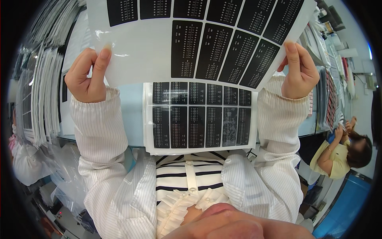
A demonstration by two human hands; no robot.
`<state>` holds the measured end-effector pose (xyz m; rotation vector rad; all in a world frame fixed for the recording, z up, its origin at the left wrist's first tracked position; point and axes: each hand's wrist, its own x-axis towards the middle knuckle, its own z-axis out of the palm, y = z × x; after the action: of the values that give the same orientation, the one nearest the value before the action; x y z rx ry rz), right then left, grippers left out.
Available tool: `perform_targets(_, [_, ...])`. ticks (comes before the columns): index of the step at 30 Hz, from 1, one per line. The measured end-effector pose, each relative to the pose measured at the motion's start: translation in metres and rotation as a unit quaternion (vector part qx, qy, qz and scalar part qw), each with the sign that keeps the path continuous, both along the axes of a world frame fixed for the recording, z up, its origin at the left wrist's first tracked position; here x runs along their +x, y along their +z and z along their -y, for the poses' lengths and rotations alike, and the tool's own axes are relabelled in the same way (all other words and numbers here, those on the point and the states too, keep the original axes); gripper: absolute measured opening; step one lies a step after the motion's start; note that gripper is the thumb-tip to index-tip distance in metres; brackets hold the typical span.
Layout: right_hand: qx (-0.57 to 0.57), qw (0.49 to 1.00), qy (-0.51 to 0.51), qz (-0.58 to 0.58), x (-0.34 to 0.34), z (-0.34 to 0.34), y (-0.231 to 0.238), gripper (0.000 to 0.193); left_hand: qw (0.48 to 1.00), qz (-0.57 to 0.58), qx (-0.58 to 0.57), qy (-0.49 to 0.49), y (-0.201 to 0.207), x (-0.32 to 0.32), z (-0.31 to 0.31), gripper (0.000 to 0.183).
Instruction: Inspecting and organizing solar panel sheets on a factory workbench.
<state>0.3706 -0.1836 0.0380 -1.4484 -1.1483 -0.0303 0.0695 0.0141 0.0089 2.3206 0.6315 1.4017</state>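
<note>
A white sheet of black rectangular labels is held up in front of me by its two sides. Its lower left part is bare white, while black labels with small white markings fill the rest. My left hand pinches the left edge, thumb on top. On the opposite edge, my right hand grips in the same way, fingers bent behind the sheet. Below it lies a stack of similar label sheets near the table's front edge; its far end is hidden by the raised sheet. One label on the stack's top sheet looks greyer than the others.
Tall piles of sheets in clear film stand at the left. More stacked sheets line the right side. The pale blue table shows beside the stack. A co-worker in yellow sits at the far right; clear plastic hangs lower left.
</note>
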Motion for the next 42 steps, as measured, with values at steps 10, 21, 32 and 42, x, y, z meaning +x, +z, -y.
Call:
perform_targets(10, [0.000,1.000,-0.001,-0.001,-0.0012,-0.0009,-0.0014,0.017,1.000,0.017,-0.006,0.009,-0.0022,-0.0004,-0.0007,0.026])
perform_targets(21, [0.002,1.000,0.002,0.007,-0.0008,-0.0005,-0.0026,0.018,1.000,0.028,-0.008,0.012,-0.0024,0.0017,0.0010,0.025])
perform_targets(32, [0.010,1.000,0.006,0.008,-0.0016,0.0004,-0.0024,0.017,0.998,0.046,-0.033,0.013,-0.0027,0.0023,0.0023,0.025])
perform_targets(42, [0.035,0.999,0.021,0.018,-0.0017,-0.0018,-0.0032,0.014,0.998,0.043,-0.049,0.025,-0.0051,0.0003,0.0016,0.023])
